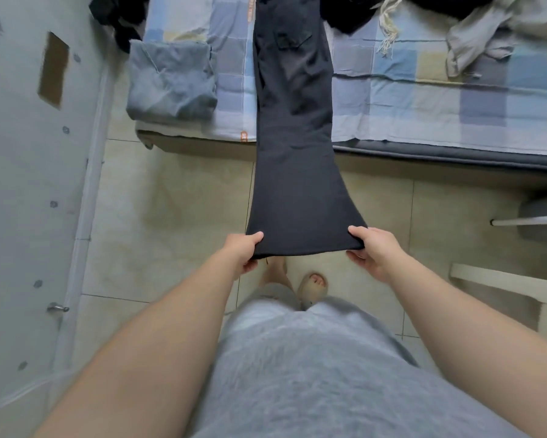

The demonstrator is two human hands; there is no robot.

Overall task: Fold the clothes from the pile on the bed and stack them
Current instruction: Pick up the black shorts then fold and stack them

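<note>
The black trousers (292,128) (stretched off the bed (423,99)) are gripped at the hem by left hand (242,252) and right hand (374,251).

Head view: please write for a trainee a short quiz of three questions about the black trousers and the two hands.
1. True or false: the long black cloth trousers lie wholly on the bed with the checked sheet.
2. The left hand and the right hand: which grips the trouser hem? A) left only B) right only C) both
3. Fill in: the folded grey-blue cloth garment lies to the person's ___ of the trousers.
Key: 1 false, the hem end is held past the bed edge; 2 C; 3 left.
</note>
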